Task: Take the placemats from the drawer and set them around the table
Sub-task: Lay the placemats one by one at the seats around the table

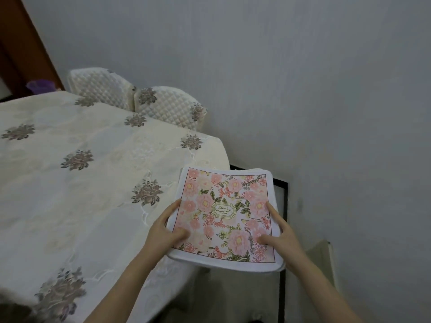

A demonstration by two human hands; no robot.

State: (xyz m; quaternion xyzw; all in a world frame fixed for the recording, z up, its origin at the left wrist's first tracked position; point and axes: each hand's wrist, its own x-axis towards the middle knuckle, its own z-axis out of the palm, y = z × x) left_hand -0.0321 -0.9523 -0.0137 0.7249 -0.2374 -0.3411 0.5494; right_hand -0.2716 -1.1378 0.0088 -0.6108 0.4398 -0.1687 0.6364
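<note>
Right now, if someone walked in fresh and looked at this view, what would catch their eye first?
First, the stack of pink flowered placemats at lower centre right, gripped at its sides by the left hand and the right hand. Next, the cream tablecloth with grey flower patches, filling the left side. Behind it, two quilted chair backs stand against the pale wall.
</note>
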